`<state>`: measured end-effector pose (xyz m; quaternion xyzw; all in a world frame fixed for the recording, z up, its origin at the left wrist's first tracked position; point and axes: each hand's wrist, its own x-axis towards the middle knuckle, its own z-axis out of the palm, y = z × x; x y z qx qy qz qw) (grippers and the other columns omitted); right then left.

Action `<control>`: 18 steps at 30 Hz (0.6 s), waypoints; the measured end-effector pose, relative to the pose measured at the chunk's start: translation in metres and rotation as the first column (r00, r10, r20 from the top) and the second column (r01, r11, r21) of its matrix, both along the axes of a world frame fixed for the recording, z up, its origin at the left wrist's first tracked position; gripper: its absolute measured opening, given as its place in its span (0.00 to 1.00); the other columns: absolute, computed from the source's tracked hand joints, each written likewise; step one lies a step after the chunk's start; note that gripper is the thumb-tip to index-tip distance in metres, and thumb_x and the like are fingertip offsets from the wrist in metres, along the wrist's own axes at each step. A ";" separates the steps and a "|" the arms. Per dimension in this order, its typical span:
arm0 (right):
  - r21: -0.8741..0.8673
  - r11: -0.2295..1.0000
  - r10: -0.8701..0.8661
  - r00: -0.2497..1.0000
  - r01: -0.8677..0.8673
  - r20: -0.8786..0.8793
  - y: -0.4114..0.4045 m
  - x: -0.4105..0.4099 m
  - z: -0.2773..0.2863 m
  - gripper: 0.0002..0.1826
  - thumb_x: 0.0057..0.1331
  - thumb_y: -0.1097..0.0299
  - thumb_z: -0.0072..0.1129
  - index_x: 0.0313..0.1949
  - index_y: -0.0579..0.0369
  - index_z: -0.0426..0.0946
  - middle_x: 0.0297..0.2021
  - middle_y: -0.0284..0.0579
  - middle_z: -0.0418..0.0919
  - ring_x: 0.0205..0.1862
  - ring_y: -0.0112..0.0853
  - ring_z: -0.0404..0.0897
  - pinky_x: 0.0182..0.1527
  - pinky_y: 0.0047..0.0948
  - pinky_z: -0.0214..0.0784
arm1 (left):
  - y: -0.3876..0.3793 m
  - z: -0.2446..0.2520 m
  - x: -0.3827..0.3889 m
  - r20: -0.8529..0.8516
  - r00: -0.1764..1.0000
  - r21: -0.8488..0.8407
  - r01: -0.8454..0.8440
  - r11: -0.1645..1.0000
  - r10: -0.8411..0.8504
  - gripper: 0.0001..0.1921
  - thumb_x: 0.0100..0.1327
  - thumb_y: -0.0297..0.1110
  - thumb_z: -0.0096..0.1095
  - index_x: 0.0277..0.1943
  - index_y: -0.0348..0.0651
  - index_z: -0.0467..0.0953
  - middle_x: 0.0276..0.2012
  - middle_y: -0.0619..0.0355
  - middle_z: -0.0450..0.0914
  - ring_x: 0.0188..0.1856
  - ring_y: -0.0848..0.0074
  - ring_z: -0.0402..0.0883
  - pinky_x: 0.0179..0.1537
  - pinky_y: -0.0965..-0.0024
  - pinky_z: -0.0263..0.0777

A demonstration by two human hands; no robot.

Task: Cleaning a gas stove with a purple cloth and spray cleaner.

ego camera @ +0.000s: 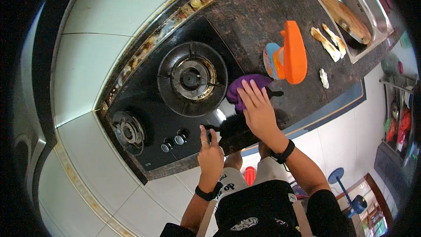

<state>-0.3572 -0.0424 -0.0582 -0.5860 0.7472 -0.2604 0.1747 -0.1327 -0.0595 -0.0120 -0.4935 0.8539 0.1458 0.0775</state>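
A black glass gas stove (158, 118) is set into the dark stone-patterned counter before me. My right hand (260, 112) lies palm down on a purple cloth (234, 90), fingers spread over it, at the stove's right edge beside the large burner (191, 78). My left hand (210, 153) is at the stove's front, right of two control knobs (174, 141). Its extended fingers are apart and hold nothing; whether their tips touch the glass I cannot tell. Just right of the cloth stands a spray bottle with an orange trigger head (294, 52).
Used wipes (327, 44) and a small crumpled white piece (324, 78) lie on the counter (256, 10) near the steel sink (383, 23). A wooden cutting board (345, 14) rests in the sink. The small burner (129, 132) is at left, and a tiled wall (95, 52) rises behind.
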 end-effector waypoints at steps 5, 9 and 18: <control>-0.063 0.968 -0.218 0.935 0.245 0.281 -0.063 -0.011 -0.026 0.26 0.70 0.70 0.55 0.66 0.63 0.69 0.72 0.57 0.66 0.77 0.50 0.60 0.76 0.59 0.47 | -0.001 -0.005 0.003 0.054 0.998 0.048 0.018 0.999 -0.021 0.30 0.59 0.24 0.60 0.68 0.30 0.71 0.74 0.27 0.58 0.41 0.50 0.89 0.36 0.60 0.85; 0.029 0.939 -0.318 0.836 0.342 0.448 -0.102 -0.009 -0.021 0.28 0.74 0.65 0.47 0.71 0.63 0.65 0.74 0.60 0.62 0.79 0.53 0.54 0.79 0.57 0.36 | -0.003 -0.007 0.004 0.081 0.996 0.074 0.031 0.997 -0.037 0.32 0.58 0.25 0.62 0.67 0.28 0.71 0.73 0.25 0.59 0.39 0.51 0.89 0.37 0.60 0.85; 0.187 0.948 -0.315 0.829 0.256 0.462 -0.214 -0.049 -0.023 0.32 0.76 0.58 0.44 0.74 0.62 0.61 0.74 0.57 0.63 0.80 0.46 0.51 0.80 0.57 0.27 | -0.007 -0.017 0.001 0.189 0.972 0.088 0.122 0.989 -0.137 0.30 0.62 0.29 0.58 0.66 0.23 0.69 0.70 0.19 0.60 0.36 0.52 0.90 0.35 0.60 0.85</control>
